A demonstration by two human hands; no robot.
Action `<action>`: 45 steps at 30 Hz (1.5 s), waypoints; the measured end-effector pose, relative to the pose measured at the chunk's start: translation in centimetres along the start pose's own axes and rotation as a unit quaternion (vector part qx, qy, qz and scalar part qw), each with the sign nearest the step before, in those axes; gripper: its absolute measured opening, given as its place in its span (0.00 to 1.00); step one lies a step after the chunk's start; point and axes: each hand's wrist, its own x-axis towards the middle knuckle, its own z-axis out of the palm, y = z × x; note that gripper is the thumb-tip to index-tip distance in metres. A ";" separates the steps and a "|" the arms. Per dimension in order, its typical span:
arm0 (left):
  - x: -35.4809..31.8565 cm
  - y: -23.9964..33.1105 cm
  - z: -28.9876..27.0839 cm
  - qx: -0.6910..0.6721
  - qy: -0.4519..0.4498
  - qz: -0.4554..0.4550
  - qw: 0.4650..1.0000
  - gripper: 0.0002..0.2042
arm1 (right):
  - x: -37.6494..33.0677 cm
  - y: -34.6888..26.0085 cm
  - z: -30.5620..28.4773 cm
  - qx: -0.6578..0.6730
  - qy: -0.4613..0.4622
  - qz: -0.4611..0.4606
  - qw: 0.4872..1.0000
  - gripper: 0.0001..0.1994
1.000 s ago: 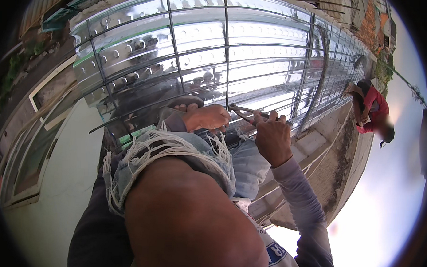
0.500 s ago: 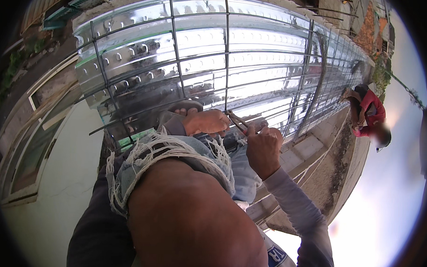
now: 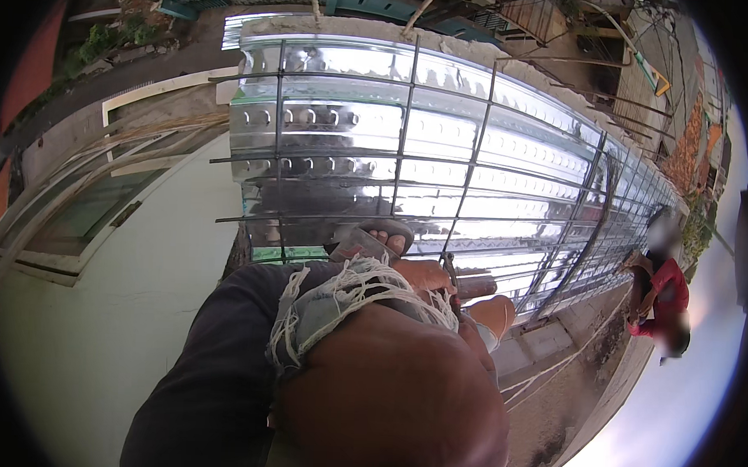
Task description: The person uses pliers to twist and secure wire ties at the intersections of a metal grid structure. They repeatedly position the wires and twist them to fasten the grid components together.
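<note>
My left hand point(image 3: 422, 274) is beside my sandalled foot point(image 3: 384, 236), partly behind the frayed knee of my jeans point(image 3: 314, 301). Its fingers curl closed at the steel bar grid; what they hold is hidden. Dark pincers point(image 3: 449, 266) stand upright right beside it, jaws at a bar, their handles running down out of sight. Of my right hand point(image 3: 476, 342) only a sliver shows, low behind my bare knee point(image 3: 393, 391), so its fingers cannot be seen. Under the grid point(image 3: 400, 136) lies shiny ribbed metal decking point(image 3: 329, 96).
A person in a red top point(image 3: 668, 297) crouches at the far right by the deck's edge. A pale wall point(image 3: 160, 234) with a window point(image 3: 86, 207) is on the left. Ropes point(image 3: 563, 359) run along a ledge at the right. Bars stick out past the grid's left side.
The view has swung, so the grid and deck sit further right and lower. My right hand and forearm, earlier plainly on the pincers, are now mostly behind my knee. The pincers have turned upright.
</note>
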 end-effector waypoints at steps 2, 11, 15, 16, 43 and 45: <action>-0.7 -0.6 -0.2 -0.020 0.052 0.009 0.998 0.19 | 1.2 -1.7 -0.1 -0.062 0.017 -0.009 0.998 0.12; -0.4 -1.2 -1.0 -0.018 0.061 0.019 0.998 0.19 | 2.9 0.5 -0.7 -0.035 0.104 -0.080 0.991 0.10; -0.4 -1.2 -1.2 -0.025 0.079 0.026 0.996 0.19 | 3.3 0.7 -0.9 -0.026 0.104 -0.083 0.991 0.10; -0.1 -1.1 -1.7 -0.024 0.083 0.030 0.996 0.19 | 3.8 0.6 -0.9 -0.021 0.104 -0.086 0.991 0.10; 1.1 5.7 6.5 -0.231 0.035 -0.015 0.972 0.19 | -0.3 1.5 2.0 -0.107 0.116 -0.174 0.972 0.21; 1.7 5.5 6.1 -0.191 0.044 0.008 0.981 0.16 | 1.0 2.2 1.8 -0.124 0.139 -0.216 0.959 0.21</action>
